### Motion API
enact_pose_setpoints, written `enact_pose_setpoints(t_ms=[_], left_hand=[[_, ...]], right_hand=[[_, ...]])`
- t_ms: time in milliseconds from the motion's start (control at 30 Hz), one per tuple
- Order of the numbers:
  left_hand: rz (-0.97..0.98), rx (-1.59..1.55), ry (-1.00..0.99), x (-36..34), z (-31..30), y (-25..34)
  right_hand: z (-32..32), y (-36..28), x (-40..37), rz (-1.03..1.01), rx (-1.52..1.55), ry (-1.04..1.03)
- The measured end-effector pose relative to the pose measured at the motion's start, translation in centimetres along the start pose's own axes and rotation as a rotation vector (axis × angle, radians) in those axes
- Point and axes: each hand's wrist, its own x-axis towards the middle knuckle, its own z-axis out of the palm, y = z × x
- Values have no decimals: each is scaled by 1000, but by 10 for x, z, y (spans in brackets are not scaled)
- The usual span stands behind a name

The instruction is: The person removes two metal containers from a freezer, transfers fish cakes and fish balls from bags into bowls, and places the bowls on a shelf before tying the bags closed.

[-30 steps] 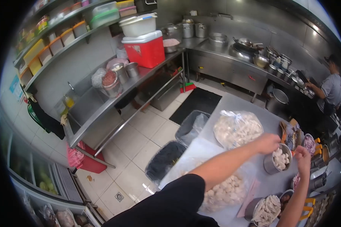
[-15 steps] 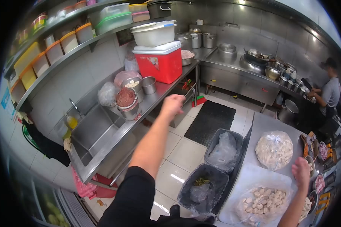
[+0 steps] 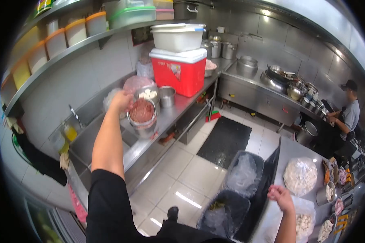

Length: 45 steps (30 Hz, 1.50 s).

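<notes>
My left hand [image 3: 121, 101] reaches over the steel counter to the upper left edge of a metal pot [image 3: 144, 126] heaped with reddish minced meat [image 3: 142, 111]. Its fingers are bent, and whether they grip the rim is unclear. Behind the meat stand a pot with white pieces [image 3: 148, 94] and an empty steel pot [image 3: 167, 97]. My right hand [image 3: 280, 195] hangs at the near edge of the right-hand table, fingers curled together; anything inside them is too small to name. Below and beside it lies a plastic bag of pale round pieces [image 3: 303, 225].
A red cooler [image 3: 178, 75] carries a white tub [image 3: 177, 39]. Two lined bins [image 3: 243, 172] stand by the right table, and a black mat [image 3: 225, 141] lies on the floor. A co-worker [image 3: 348, 111] stands at the far right. A sink [image 3: 94, 139] is at left.
My left hand has moved left, from above the floor by the counter to the meat pot. My right hand has shifted left and down, away from the bowls. The view has turned.
</notes>
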Motion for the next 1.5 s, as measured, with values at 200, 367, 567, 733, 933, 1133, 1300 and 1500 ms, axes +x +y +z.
enact_pose_setpoints(t_ms=[200,367,567,733,933,1133,1300,1500], left_hand=[[-83,515,-48,164,-4,-75],[-43,629,-63,265,16,-129],[174,824,-59,365,49,-221],[35,627,-63,379,43,-214],[40,255,-159,412,29,-234],[-84,-233,-187,335,18,-138],[-113,-515,-93,370,8,-161],[-128,-642,-157,405,-11,-158]], right_hand=[[94,60,24,438,-26,188],[142,72,-6,641,-68,272],[146,104,-34,781,-429,263],[157,103,-39,707,-790,188],[171,133,-47,693,-667,186],[176,115,-42,753,-723,135],[181,112,-29,704,-694,121],[183,66,-13,618,-667,96]])
